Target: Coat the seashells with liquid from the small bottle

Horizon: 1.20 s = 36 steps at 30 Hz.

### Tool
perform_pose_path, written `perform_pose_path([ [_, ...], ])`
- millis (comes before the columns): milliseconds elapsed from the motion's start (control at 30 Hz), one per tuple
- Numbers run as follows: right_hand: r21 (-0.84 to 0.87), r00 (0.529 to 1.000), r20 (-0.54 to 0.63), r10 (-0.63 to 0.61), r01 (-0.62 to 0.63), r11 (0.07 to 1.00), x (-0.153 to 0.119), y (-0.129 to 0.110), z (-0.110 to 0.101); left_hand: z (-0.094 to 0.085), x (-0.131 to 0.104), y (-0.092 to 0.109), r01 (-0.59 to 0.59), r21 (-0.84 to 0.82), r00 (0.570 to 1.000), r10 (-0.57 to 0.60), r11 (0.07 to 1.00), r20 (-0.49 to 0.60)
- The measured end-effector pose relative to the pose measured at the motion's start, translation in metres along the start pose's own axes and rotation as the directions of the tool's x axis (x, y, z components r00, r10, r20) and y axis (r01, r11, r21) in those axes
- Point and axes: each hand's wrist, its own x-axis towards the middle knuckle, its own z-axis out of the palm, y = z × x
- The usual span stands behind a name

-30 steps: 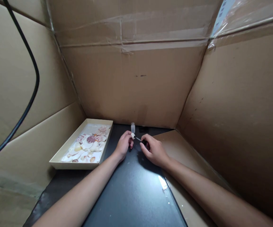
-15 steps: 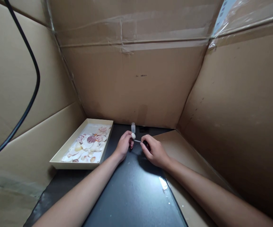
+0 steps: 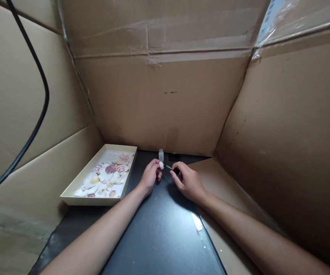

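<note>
My left hand (image 3: 151, 175) pinches a small white seashell (image 3: 161, 165) between its fingertips. To the right, my right hand (image 3: 188, 181) is closed around the black handle (image 3: 176, 171) of a small brush. The brush's thin pale stem (image 3: 168, 167) points left at the shell, its darker tip close beside it; whether they touch I cannot tell. Just behind the shell stands a small clear bottle (image 3: 161, 155), upright, with no cap visible on it.
A cream tray (image 3: 94, 201) of assorted seashells (image 3: 107, 172) lies at the left on the dark table (image 3: 150, 236). Cardboard walls (image 3: 165, 103) surround the work area. A black cable (image 3: 47, 91) hangs at the left. A cardboard sheet (image 3: 213, 173) lies along the right.
The shell has turned slightly in my left fingers. My right hand has tilted the brush, so its stem now slopes up toward the shell and its tip is a little higher.
</note>
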Motion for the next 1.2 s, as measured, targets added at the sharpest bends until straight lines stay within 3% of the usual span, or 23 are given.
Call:
perform_pose_path([
  [767,-0.014,0.999,0.038,0.004,-0.004,1.0,-0.0001,0.0029,0.0017,0.0021,-0.003,0.0046,0.026,-0.049,0.999,-0.025,0.998,0.028],
  [1200,0.011,1.0,-0.002,0.0,0.0,1.0,0.0,0.0003,0.0004,0.0011,-0.002,0.0014,0.017,-0.017,0.999,-0.016,1.0,0.043],
])
